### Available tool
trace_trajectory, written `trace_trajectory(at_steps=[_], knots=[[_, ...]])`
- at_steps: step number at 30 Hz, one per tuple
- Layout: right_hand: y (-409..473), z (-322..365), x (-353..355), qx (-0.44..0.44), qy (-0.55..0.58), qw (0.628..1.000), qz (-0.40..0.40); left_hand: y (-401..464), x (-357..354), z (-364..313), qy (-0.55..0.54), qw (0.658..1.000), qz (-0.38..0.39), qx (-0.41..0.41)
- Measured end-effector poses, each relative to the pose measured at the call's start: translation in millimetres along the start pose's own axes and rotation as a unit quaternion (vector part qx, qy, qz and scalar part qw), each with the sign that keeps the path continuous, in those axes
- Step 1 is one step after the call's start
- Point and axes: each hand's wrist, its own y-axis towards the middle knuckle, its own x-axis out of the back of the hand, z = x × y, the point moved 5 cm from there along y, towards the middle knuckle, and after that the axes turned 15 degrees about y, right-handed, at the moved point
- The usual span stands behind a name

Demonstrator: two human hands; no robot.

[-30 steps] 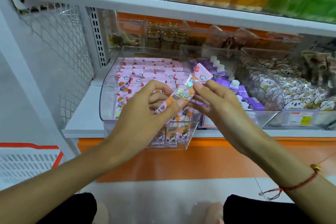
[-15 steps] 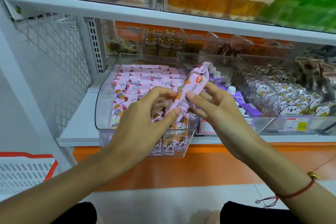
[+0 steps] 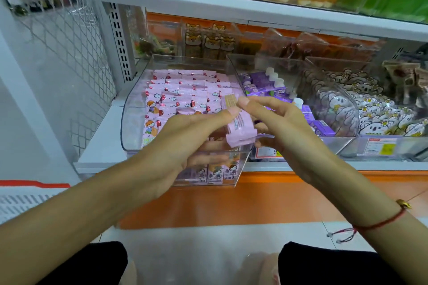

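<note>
Grip first: the left hand has its thumb pressed onto the near face of a pink snack packet, with its other fingers curled beneath. The right hand pinches the packet's upper end between thumb and forefinger. Both hands are thus clamped on the one packet. It is held tilted, its plain back toward the camera, just above the front of the clear bin. Below and behind it lie rows of matching pink packets, neatly ranked. The risk, as I judge it, lies in the setting down. The wrapper looks slick, so if either pinch loosens, the packet could slide over the bin's front wall to the floor, or drop crooked and upset the rows. Drifting right would land it among the purple boxes in the next bin
</note>
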Motion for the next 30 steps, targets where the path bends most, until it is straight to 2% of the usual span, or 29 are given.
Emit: trace_trajectory(at_steps=[3,7,11,14,16,20,26,30], knots=[[0.7,-2.7,-1.6,-0.015,-0.007,1.0,0.016,2.4,1.8,4.0,-0.011,0.999,0.023,0.029],[0.7,-0.7,-1.6,-0.005,-0.008,1.0,0.023,4.8,5.6,0.9,0.024,0.999,0.022,-0.005],[1.9,2.8,-1.8,0.05,-0.037,0.996,0.056,7.0,11.5,-3.1,0.103,0.991,-0.025,-0.079],[0.2,7.1,-2.7,0.115,-0.087,0.984,0.103,7.6,14.4,-5.3,0.185,0.968,-0.054,-0.158],[-2.2,10.5,-3.3,0.155,-0.095,0.975,0.126,6.4,15.0,-7.6,0.199,0.957,-0.049,-0.203],[-4.1,14.8,-2.7,0.185,-0.114,0.967,0.136,4.8,19.3,-12.8,0.25,0.925,-0.071,-0.276],[-6.8,17.0,-5.4,0.207,-0.118,0.96,0.145,6.7,20.0,-12.7,0.25,0.917,-0.065,-0.303],[-9.2,18.0,-4.7,0.214,-0.125,0.962,0.118,7.8,20.1,-10.2,0.264,0.916,-0.083,-0.289]])
